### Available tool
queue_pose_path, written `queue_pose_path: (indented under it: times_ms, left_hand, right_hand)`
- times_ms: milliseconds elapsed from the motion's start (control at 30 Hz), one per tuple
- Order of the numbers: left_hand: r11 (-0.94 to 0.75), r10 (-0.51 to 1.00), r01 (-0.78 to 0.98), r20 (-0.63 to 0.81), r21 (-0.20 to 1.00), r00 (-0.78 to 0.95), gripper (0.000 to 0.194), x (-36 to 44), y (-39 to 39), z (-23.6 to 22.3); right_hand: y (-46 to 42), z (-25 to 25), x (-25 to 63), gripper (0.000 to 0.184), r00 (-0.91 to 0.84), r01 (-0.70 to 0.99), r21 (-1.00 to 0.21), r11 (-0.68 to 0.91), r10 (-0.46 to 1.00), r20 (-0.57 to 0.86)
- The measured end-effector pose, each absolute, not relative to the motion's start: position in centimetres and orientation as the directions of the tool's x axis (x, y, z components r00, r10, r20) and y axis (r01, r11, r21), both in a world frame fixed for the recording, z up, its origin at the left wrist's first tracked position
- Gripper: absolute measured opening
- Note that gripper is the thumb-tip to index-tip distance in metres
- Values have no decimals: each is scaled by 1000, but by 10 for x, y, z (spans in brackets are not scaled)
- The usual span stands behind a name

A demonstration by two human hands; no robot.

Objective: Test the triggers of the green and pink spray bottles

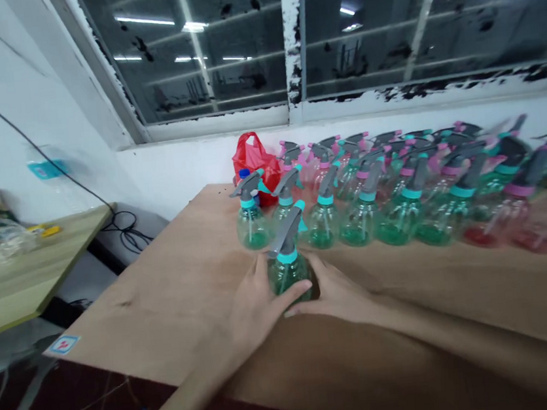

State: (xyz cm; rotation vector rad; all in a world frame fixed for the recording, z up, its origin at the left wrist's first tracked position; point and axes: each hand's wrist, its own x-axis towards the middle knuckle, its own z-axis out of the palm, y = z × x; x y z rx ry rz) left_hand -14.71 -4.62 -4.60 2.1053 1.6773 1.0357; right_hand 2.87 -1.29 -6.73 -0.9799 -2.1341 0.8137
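Note:
A clear green spray bottle (289,266) with a teal collar and a grey trigger head stands in front of me, tilted slightly in the view. Both of my hands are wrapped around its round body: my left hand (259,299) on the left side, my right hand (335,290) on the right. My thumbs cross the front of the bottle, and the fingers behind it are hidden. Just beyond stands a row of similar bottles, the closest being a green spray bottle (252,227) at the left end and another green one (323,225) to the right.
Several pink and green spray bottles (393,217) fill the back right of the wooden table (174,288). A red plastic bag (253,158) sits behind the row, by the window wall. At left are a second table (75,244) and a black cable (131,231).

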Motion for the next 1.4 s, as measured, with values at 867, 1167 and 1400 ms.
queue_pose_path:
  times_ms: [867,1167,1400]
  left_hand:
    - [-441,796,205,276,874,538,38,7,16,-27]
    - [-413,759,242,185,878,625,23,6,19,-17]
    - [-389,755,240,158,889,637,15,7,21,-15]
  right_hand:
    - [-13,-81,171,93,-476,447,-684,577,801,364]
    - [-8,-85,171,101,-481,362,-705,611,770,420]
    - [-8,-88,169,98,-492,309,-666,679,714,499]
